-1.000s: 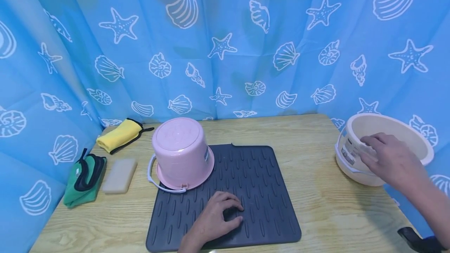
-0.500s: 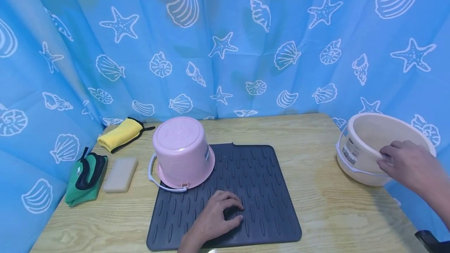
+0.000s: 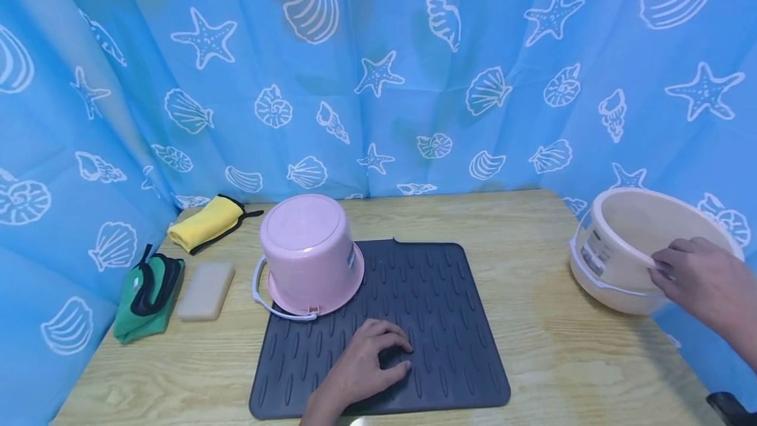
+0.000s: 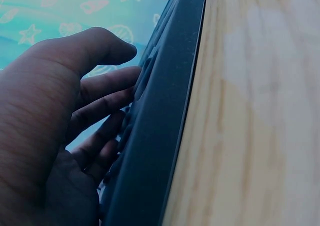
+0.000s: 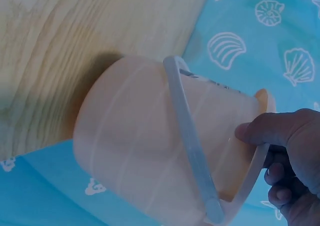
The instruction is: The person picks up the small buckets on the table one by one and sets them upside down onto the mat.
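Observation:
At the right edge of the table is a cream bucket point(image 3: 627, 268) with a label on its side. My right hand point(image 3: 700, 281) grips its near rim, the thumb on the outer wall and the fingers over the inside, as the right wrist view shows. The bucket's pale handle point(image 5: 190, 141) hangs down around the wall. My left hand point(image 3: 369, 363) rests on a dark grey ridged mat point(image 3: 437, 321), fingers loosely bent, holding nothing. Upside down on the mat's far left corner stands a pink bucket point(image 3: 310, 255), its handle sticking out to the left.
Left of the mat lie a folded yellow cloth point(image 3: 207, 222) with black trim, a folded green cloth point(image 3: 148, 298) and a pale sponge block point(image 3: 206, 291). A blue curtain point(image 3: 378, 117) with shells and starfish encloses the wooden table point(image 3: 550, 360).
My right hand has moved right from above the cream bucket's near side and taken hold of its rim. The left hand has stayed on the mat.

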{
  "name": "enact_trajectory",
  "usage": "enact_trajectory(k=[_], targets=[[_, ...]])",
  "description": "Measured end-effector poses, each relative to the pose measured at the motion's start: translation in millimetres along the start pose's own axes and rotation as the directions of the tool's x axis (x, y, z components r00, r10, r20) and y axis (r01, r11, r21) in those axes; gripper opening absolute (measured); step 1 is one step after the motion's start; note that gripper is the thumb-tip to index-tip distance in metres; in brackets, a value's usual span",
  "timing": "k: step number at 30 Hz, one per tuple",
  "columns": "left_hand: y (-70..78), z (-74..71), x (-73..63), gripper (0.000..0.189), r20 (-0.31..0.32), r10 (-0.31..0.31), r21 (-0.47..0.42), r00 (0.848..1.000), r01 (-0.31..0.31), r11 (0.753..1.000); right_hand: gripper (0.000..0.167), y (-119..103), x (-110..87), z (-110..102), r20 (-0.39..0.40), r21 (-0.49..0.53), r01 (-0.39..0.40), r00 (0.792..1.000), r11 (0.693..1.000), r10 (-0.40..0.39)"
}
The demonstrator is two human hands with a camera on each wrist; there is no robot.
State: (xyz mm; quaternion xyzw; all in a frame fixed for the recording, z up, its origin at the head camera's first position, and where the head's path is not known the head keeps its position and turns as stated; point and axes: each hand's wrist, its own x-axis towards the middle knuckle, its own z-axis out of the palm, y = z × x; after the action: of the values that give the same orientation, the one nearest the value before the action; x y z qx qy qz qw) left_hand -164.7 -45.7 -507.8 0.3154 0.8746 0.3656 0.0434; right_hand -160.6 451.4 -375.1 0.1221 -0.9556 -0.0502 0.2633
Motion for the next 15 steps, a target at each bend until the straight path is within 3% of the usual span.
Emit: enact_trajectory(k=[8,12,15], targets=[[0.3,0.6,0.2,0.014,0.009,-0.001,-0.011,1.0,0.001,1.0,0.023,-10.9,7.7,-15.8,-0.081,0.046,0.028,0.996,0.999,-0.024],[-0.2,0.5,1.4,0.014,0.002,0.004,-0.01,1.0,-0.004,1.0,0.017,-18.3,14.1,-22.4,-0.073,0.097,0.042,0.997,0.994,-0.034],[-0.5,0.6,1.5,0.014,0.001,-0.003,-0.01,1.0,0.003,1.0,0.054,-24.3,17.9,-25.0,-0.091,0.124,0.064,0.994,0.99,-0.053]])
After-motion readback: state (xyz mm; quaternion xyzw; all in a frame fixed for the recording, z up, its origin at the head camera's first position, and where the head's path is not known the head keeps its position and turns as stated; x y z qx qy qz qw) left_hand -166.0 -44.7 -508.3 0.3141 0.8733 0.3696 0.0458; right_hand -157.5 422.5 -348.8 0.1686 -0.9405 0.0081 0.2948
